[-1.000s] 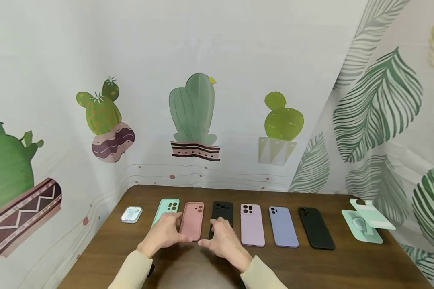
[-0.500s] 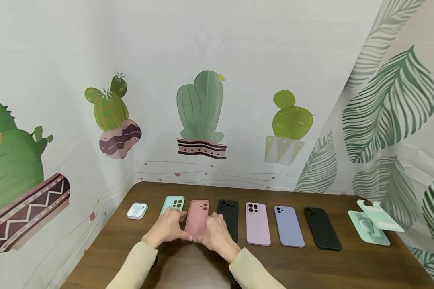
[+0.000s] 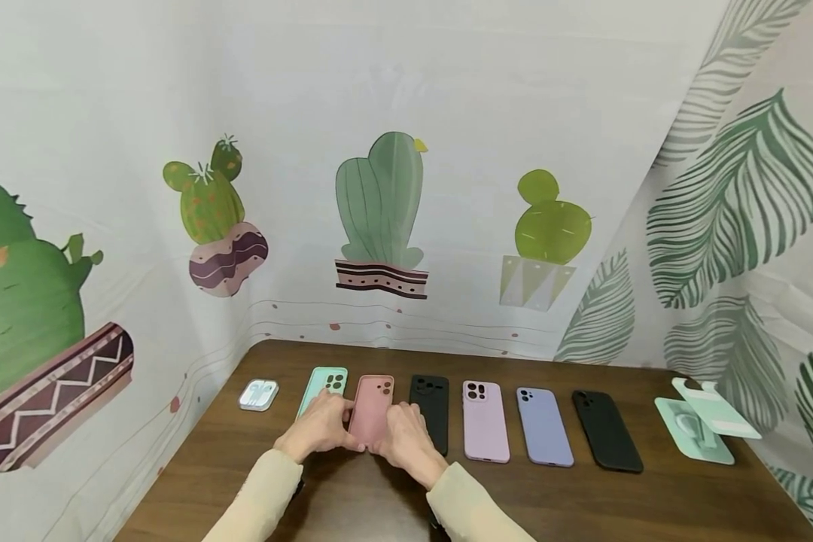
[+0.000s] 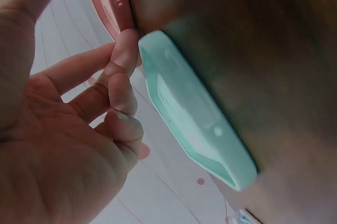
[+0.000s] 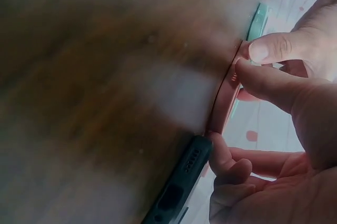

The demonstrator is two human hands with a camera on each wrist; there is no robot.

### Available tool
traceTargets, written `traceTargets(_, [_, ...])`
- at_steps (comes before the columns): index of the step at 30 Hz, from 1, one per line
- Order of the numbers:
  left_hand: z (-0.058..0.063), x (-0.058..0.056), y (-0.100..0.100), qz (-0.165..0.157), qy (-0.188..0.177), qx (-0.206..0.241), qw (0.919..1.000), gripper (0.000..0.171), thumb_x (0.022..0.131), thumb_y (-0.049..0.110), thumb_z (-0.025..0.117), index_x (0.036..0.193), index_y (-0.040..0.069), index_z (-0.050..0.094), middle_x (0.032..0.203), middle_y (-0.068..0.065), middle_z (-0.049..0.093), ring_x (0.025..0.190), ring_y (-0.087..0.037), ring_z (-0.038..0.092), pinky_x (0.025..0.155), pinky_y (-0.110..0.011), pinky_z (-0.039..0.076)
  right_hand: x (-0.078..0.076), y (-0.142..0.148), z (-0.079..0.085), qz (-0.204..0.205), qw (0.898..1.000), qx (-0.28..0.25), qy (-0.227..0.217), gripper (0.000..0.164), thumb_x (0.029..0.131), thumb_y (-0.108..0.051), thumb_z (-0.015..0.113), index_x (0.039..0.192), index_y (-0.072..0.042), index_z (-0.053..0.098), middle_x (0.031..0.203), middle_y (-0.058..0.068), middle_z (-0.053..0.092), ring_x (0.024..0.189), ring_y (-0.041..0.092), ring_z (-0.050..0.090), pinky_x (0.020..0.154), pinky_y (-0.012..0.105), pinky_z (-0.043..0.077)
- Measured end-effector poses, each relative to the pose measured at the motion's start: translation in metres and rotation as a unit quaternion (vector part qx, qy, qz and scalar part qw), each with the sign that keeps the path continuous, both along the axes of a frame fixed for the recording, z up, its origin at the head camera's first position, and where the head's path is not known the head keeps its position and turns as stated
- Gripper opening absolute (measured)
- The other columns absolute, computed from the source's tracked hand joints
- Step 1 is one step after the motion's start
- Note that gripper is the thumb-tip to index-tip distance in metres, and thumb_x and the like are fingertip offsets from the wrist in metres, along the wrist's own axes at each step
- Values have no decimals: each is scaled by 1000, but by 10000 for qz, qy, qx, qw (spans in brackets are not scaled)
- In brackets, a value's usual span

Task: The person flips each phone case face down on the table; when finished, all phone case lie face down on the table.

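Observation:
A pink phone case (image 3: 371, 406) lies in the row on the wooden table (image 3: 352, 504), with both hands at its near end. My left hand (image 3: 321, 425) grips it on the left, thumb at the near edge and fingertips along the side, as the left wrist view shows. From the other side my right hand (image 3: 406, 440) holds it; its thumb meets the near edge beside the left thumb. To the left lies a mint phone case (image 4: 195, 113), partly behind the left hand. Close to the right fingers is a black phone case (image 3: 433, 414).
Further right lie a lilac phone case (image 3: 485, 421), a blue-violet phone case (image 3: 545, 427) and another black phone case (image 3: 607, 433). A mint folding stand (image 3: 704, 425) is at the right end. White earphones in a small box (image 3: 258, 394) sit far left.
My right hand has moved left from the black phone case to the pink one, and the thumbs have come together at its near edge. The head view has shifted slightly.

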State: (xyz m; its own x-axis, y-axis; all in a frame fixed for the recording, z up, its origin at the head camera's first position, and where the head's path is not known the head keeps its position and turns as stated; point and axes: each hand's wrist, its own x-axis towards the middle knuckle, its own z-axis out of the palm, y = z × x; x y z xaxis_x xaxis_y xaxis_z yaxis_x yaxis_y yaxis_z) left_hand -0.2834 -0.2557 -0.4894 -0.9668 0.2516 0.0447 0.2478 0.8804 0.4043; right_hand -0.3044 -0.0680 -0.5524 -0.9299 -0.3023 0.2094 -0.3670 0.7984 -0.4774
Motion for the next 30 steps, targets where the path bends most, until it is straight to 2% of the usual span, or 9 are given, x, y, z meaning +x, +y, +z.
traceTargets(2, [0,0,0,14,-72,80,9999,39,64,30,106,83,14,76,65,6,60,80,-18,47,66,-30,41,1,-1,2,-56,9999,122,-61,43,70,-33,102,82,-4,72,82,11,64,80,31,56,72,46,53])
traceTargets(5, [0,1,1,82,-200,183,9996,38,65,28,105,80,15,73,64,6,59,78,-17,48,62,-29,41,3,-3,9,-113,9993,239,-274,44,69,-32,103,84,-3,74,85,11,65,82,32,57,74,46,54])
traceTargets(11, [-1,1,2,69,-245,401,9989,39,63,21,104,86,12,73,63,6,62,67,-12,53,59,-28,44,10,-3,28,-199,9972,-2,-723,46,69,-26,104,90,1,74,91,16,67,87,37,61,77,49,57])
traceTargets(14, [-1,1,3,63,-295,583,9978,42,62,17,103,91,9,73,63,5,63,61,-10,54,57,-28,45,5,-1,21,-185,9972,-220,-690,42,67,-26,103,82,-5,70,84,11,66,82,31,62,69,42,56])
traceTargets(18, [0,1,2,136,-461,781,9958,46,62,15,103,97,4,74,66,3,64,61,-11,56,58,-28,46,-5,3,4,-10,9971,-486,-592,39,67,-27,101,74,-16,64,75,0,62,75,21,58,61,33,50])
traceTargets(20, [1,1,2,188,-537,844,9948,49,62,14,103,101,2,75,68,2,65,63,-11,56,59,-28,47,-6,6,3,81,9961,-606,-631,37,67,-27,100,76,-17,65,73,-4,62,72,18,57,61,31,49])
traceTargets(25, [2,3,2,256,-662,982,9926,56,62,13,103,108,-3,75,72,0,66,66,-13,57,61,-28,47,-5,16,6,366,9895,-1141,-810,36,67,-23,98,89,-15,71,73,-9,64,67,8,56,59,26,48])
traceTargets(28, [3,5,2,248,-727,1082,9911,57,63,13,102,110,-4,75,73,-1,66,67,-13,57,61,-28,47,-1,21,10,632,9857,-1397,-693,36,69,-18,95,94,-9,72,76,-6,65,67,9,55,59,26,47])
traceTargets(30, [2,7,2,247,-757,1151,9902,55,64,13,101,109,-5,74,73,-1,66,67,-14,57,61,-28,47,5,24,20,745,9824,-1558,-706,38,69,-15,95,99,-4,73,79,-3,66,70,10,56,61,26,48])
